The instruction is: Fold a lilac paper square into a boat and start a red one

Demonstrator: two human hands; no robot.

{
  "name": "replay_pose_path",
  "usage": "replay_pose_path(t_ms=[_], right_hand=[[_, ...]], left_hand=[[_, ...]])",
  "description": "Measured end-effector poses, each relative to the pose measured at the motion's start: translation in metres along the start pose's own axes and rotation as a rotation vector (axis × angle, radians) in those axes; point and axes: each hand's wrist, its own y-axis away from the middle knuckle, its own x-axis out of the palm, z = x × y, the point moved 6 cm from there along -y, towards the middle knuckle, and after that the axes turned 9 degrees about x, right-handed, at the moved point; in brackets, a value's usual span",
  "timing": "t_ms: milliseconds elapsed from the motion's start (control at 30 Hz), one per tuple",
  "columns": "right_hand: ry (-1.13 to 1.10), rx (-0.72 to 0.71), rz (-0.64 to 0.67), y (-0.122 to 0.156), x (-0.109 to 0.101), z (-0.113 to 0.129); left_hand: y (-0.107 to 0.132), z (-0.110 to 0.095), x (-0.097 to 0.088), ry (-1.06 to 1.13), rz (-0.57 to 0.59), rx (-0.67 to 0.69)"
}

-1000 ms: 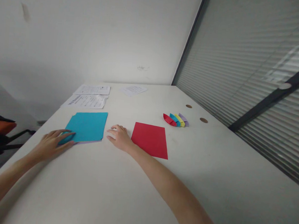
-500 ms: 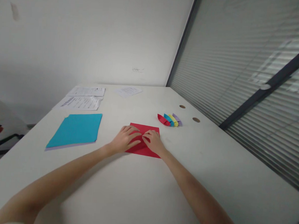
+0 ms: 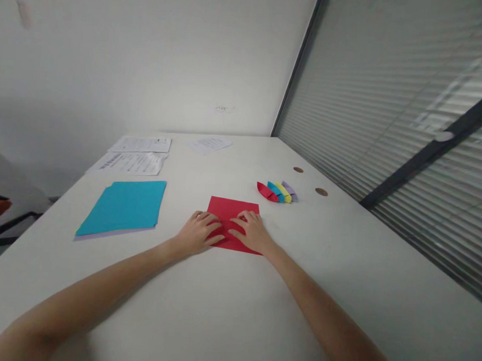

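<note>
sheet (image 3: pixel 233 210): mid tabletop (image 3: pixel 341 272), under left hand (image 3: pixel 198 233) and right hand (image 3: pixel 252 232)
stack (image 3: pixel 122 206): left of sheet
boats (image 3: pixel 276 191): right, behind sheet
pages (image 3: pixel 133 156): behind stack

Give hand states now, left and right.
Left hand: open, flat on the red paper, gripping nothing.
Right hand: open, flat on the same sheet, gripping nothing.

Red paper (image 3: pixel 233 208), blue sheet (image 3: pixel 122 206)

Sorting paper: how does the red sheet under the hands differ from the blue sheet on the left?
The red sheet lies under the left hand and right hand; the blue sheet lies untouched. The blue sheet tops a lilac sheet; the red sheet seems single. Both lie flat on the table.
</note>
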Motion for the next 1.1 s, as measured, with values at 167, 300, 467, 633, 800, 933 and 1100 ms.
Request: replay_pose_path(t_ms=[167, 300, 467, 633, 800, 933, 1100], right_hand=[[-0.049, -0.044, 0.000, 0.006, 0.008, -0.001], [-0.067, -0.033, -0.028, 0.009, 0.005, -0.003], [-0.050, -0.039, -0.033, 0.012, 0.002, 0.000], [-0.070, -0.023, -0.021, 0.011, 0.011, -0.005], [-0.102, -0.020, -0.072, 0.010, 0.008, -0.007], [-0.127, -0.094, -0.034, 0.012, 0.007, 0.002], [-0.201, -0.017, -0.029, 0.009, 0.012, -0.004]], left_hand=[[0.008, 0.007, 0.007, 0.025, -0.005, -0.068], [0.008, 0.007, 0.010, 0.047, 0.019, -0.077], [0.010, 0.011, 0.014, 0.044, 0.021, -0.131], [0.011, 0.016, 0.017, 0.073, 0.007, -0.169], [0.013, 0.016, 0.020, 0.102, 0.007, -0.193], [0.013, 0.017, 0.022, 0.086, -0.004, -0.212], [0.011, 0.013, 0.015, 0.072, 0.030, -0.176]])
